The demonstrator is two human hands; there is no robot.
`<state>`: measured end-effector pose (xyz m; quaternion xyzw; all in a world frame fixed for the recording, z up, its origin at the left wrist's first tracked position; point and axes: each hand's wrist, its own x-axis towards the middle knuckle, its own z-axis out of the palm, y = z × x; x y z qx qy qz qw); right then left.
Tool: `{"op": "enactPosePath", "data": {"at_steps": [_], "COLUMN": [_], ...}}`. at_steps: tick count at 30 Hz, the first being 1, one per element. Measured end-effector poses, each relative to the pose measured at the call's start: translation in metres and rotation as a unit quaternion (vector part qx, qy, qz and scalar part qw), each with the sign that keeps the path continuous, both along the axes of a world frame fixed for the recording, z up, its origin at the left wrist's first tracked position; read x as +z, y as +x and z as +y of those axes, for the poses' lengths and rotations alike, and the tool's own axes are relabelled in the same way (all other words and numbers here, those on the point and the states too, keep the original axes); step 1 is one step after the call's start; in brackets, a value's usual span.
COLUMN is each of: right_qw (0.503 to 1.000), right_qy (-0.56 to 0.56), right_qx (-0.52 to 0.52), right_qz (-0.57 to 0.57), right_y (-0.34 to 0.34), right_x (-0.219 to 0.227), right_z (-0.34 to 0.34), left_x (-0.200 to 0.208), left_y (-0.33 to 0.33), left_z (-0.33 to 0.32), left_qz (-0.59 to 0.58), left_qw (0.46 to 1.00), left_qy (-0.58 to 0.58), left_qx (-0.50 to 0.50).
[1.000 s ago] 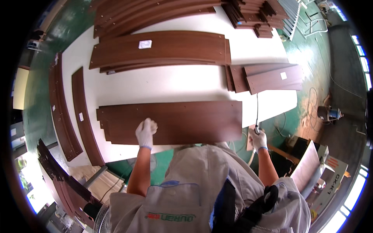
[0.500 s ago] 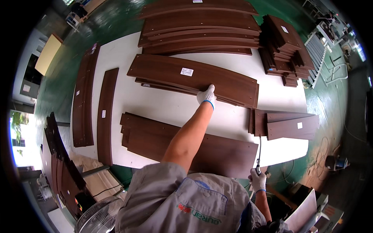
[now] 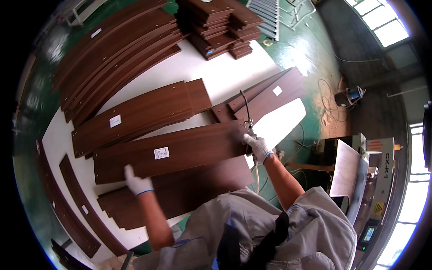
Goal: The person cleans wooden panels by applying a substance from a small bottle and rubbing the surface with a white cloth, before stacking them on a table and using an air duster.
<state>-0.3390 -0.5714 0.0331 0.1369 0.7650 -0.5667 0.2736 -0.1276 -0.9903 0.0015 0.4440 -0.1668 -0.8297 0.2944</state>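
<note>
A dark brown board (image 3: 198, 146) with a white label lies at a slant in front of me, overlapping another brown board (image 3: 180, 189) nearer my body. My gloved left hand (image 3: 138, 182) grips its near edge toward the left end, thumb on top, fingers hidden beneath. At the board's right end, my gloved right hand (image 3: 258, 147) is closed round an air blow gun (image 3: 250, 127) with a long thin dark nozzle pointing away from me. A pale hose hangs below that hand. Just beyond lies a small stack of labelled boards (image 3: 139, 112).
Tall stacks of brown boards (image 3: 121, 47) and shorter pieces (image 3: 216, 27) cover the far side of the white table (image 3: 225, 69). Boards (image 3: 272, 94) lie at the right, and narrow ones (image 3: 85, 202) at the left. A machine (image 3: 378, 180) with a small screen stands right of me.
My view has swung right. A labelled board has come off the middle stack toward me in my left hand. My right hand has risen with the air blow gun to the board's right end.
</note>
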Motion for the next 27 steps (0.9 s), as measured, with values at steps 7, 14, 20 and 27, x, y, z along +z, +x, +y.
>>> {"op": "enactPosePath", "data": {"at_steps": [7, 14, 20, 27], "right_qw": [0.992, 0.978, 0.976, 0.98], "right_qy": [0.017, -0.078, 0.026, 0.178], "right_qx": [-0.123, -0.195, -0.215, -0.015], "right_qz": [0.038, -0.011, 0.002, 0.087], "right_y": [-0.108, -0.11, -0.147, -0.18], "right_x": [-0.079, -0.074, -0.082, -0.067], "right_z": [0.114, 0.069, 0.089, 0.085], "left_x": [-0.089, 0.002, 0.0, -0.018], "left_y": [0.03, -0.043, -0.114, -0.172], "left_z": [0.009, 0.22, 0.238, 0.117], "left_qz": [0.02, -0.248, 0.036, -0.191], "left_qw": [1.0, 0.64, 0.806, 0.953], "left_qy": [-0.016, -0.504, 0.15, -0.137], "left_qx": [0.011, -0.524, -0.571, -0.192]}}
